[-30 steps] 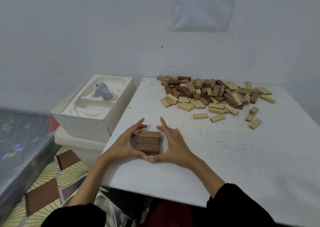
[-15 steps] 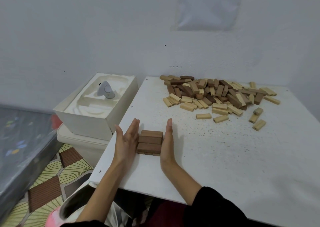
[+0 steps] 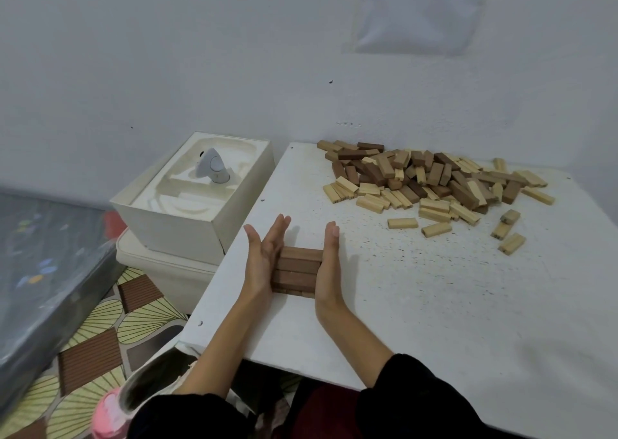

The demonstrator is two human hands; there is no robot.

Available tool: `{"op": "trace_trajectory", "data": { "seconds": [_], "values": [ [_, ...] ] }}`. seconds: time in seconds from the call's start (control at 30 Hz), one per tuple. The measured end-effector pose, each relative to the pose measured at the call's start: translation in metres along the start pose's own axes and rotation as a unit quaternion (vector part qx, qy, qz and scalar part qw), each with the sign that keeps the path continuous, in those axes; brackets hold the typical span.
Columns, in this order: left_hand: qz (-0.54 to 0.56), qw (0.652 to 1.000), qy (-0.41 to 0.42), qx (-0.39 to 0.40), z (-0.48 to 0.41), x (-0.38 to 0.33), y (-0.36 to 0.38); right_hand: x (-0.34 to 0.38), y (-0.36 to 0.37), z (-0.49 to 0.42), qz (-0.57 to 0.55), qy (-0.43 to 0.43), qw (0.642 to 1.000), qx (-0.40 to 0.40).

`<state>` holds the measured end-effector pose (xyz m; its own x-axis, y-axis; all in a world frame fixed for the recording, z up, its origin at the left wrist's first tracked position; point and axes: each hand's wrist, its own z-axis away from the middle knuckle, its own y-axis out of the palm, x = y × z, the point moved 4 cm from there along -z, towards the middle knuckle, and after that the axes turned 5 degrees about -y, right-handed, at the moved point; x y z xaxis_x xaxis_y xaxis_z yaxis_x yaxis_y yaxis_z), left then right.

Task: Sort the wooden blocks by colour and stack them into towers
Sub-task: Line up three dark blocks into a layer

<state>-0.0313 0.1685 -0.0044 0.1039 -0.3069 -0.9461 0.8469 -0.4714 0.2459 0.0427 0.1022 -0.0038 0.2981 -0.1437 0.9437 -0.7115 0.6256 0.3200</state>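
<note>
Off the counter's left edge sits a white box with a small grey device in its moulded tray, no part of the sorting. On the counter, close to its left edge and toward the near-left corner, the left hand stands on edge with fingers straight and together, its palm flat against the left ends of a low brown stack. The top blocks of that stack lie side by side with their long axes running left to right, from one palm to the other, and a lower layer just shows at the near side. The right hand mirrors the left, fingers straight, palm pressed to the right ends; neither hand curls round anything, and together they appear to be squaring the layers up. The loose pile of pale and brown blocks lies well apart, up along the far edge toward the far-right corner, with a few strays on its right. It lies forward and to the right of both hands, so the right hand is the nearer for fetching the next brown block, which would probably go crosswise.
</note>
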Motion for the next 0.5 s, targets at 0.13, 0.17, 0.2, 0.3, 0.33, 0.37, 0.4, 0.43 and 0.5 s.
{"op": "trace_trajectory", "data": {
  "seconds": [0.13, 0.17, 0.2, 0.3, 0.33, 0.37, 0.4, 0.43, 0.5],
  "values": [
    [-0.006, 1.0, -0.004, -0.023, 0.0007, 0.0015, 0.0014, -0.0057, 0.0043, -0.0009, 0.012, 0.0, 1.0, -0.013],
    [-0.007, 1.0, -0.001, -0.028, 0.0005, 0.0016, 0.0014, -0.0071, 0.0059, -0.0006, 0.017, 0.004, 1.0, -0.014],
    [-0.008, 1.0, 0.002, -0.03, 0.0005, 0.0014, 0.0019, -0.0084, 0.0067, -0.0006, 0.021, 0.008, 1.0, -0.017],
    [-0.008, 0.999, 0.011, -0.032, -0.002, 0.0031, 0.0012, -0.0099, 0.0077, -0.001, 0.029, 0.009, 0.999, -0.021],
    [-0.009, 0.999, 0.011, -0.032, -0.0021, 0.0033, 0.0008, -0.0086, 0.0078, -0.0006, 0.032, 0.01, 0.999, -0.018],
    [-0.012, 0.999, 0.013, -0.031, -0.0022, 0.0035, 0.0006, -0.0083, 0.0076, -0.0008, 0.034, 0.013, 0.999, -0.015],
    [-0.016, 0.999, 0.014, -0.026, -0.002, 0.0031, 0.0008, -0.0078, 0.0073, -0.0007, 0.036, 0.014, 0.999, -0.01],
    [-0.021, 1.0, 0.014, -0.019, -0.0021, 0.0023, 0.0009, -0.0058, 0.007, 0.0005, 0.042, 0.012, 0.999, -0.003],
    [-0.038, 0.999, 0.011, -0.005, -0.0032, -0.0015, -0.0003, -0.0004, 0.0019, 0.0021, 0.064, -0.005, 0.998, 0.014]
  ]
}}
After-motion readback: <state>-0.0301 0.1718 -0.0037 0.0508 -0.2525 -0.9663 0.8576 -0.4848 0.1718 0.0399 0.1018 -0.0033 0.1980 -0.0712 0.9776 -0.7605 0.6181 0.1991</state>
